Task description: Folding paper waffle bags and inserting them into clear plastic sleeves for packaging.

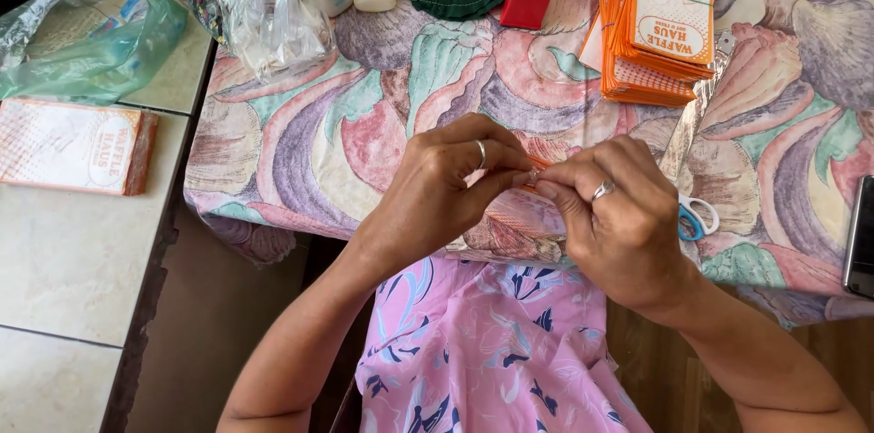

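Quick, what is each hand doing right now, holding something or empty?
Left hand: fingers pinched shut on a small orange piece, mostly hidden.
Right hand: fingertips pinched on the same small orange piece, meeting the left hand over the patterned tablecloth.

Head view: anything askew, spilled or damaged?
Nothing spilled or damaged. The banded stack of orange paper bags is fanned unevenly, and the scissors lie half hidden behind the right hand. Both hands, left hand included, pinch something small I cannot identify.
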